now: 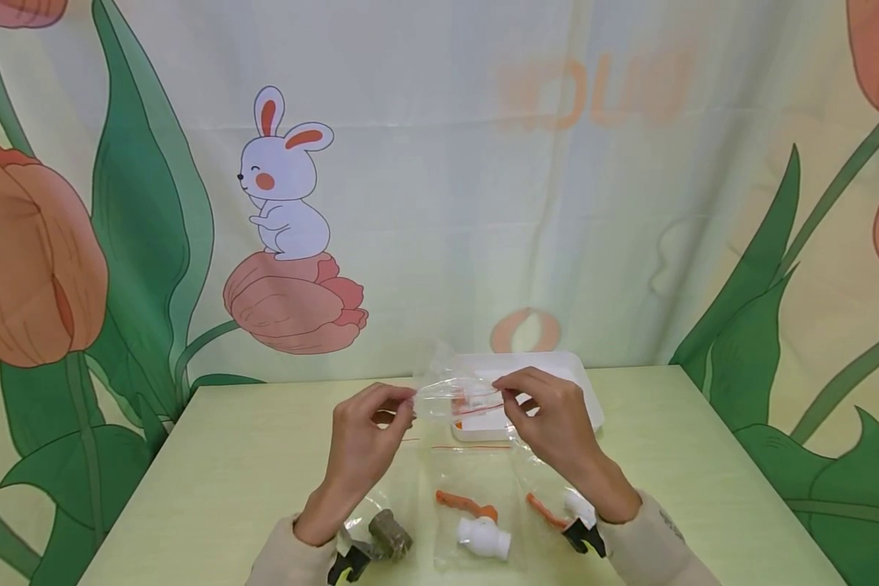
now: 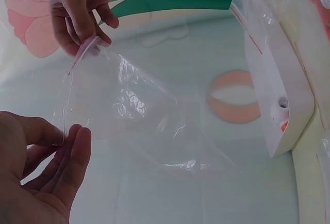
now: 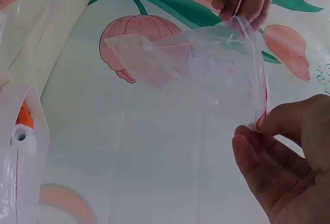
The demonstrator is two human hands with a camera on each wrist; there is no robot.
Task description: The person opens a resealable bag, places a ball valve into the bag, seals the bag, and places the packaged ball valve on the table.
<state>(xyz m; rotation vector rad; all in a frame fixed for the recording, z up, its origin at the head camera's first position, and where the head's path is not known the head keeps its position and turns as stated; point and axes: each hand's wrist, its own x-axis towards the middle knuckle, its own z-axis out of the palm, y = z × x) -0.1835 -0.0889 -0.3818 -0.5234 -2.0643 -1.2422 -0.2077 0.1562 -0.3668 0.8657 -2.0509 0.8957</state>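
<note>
A clear zip-lock bag (image 1: 439, 399) with a red seal line is stretched between my two hands above the table. My left hand (image 1: 369, 431) pinches one end of its mouth between thumb and fingers. The other end is pinched by my right hand (image 1: 553, 415). Nothing shows inside the bag (image 2: 139, 105) in the left wrist view. Behind it sits a white tray (image 1: 592, 407), which holds a white piece and an orange piece (image 3: 26, 116), seen in the right wrist view.
Below my hands lies a clear bag holding an orange stick-like piece (image 1: 457, 502) and a white fitting (image 1: 485, 539). A grey-brown piece (image 1: 391, 535) lies by my left forearm. Another bagged orange piece (image 1: 545, 511) is near my right wrist. A printed curtain (image 1: 425, 203) hangs behind the table.
</note>
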